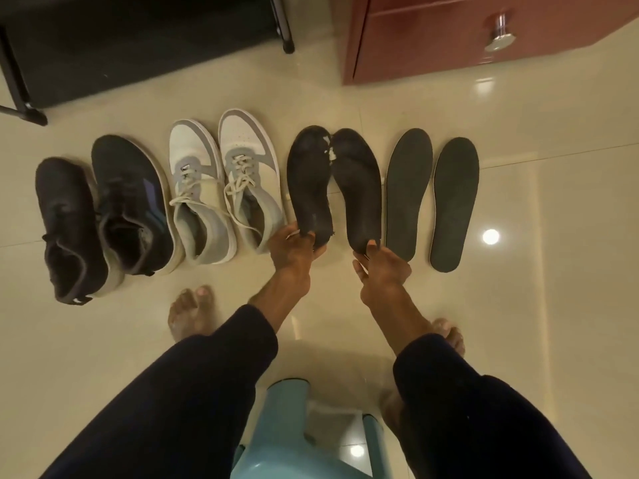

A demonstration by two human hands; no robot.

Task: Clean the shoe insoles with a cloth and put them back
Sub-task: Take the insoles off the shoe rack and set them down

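Teal stool [287, 409] at bottom edge; L hand [294, 250] pinches heel of worn black insole [309, 178], R hand [383, 267] pinches heel of second worn insole [359, 188].

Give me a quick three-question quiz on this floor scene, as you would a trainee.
1. How many insoles are outside the shoes?
2. True or false: the left hand is empty.
3. What does the right hand grip? A. an insole, at its heel B. a shoe C. nothing

Key: 1. four; 2. false, it holds an insole; 3. A.
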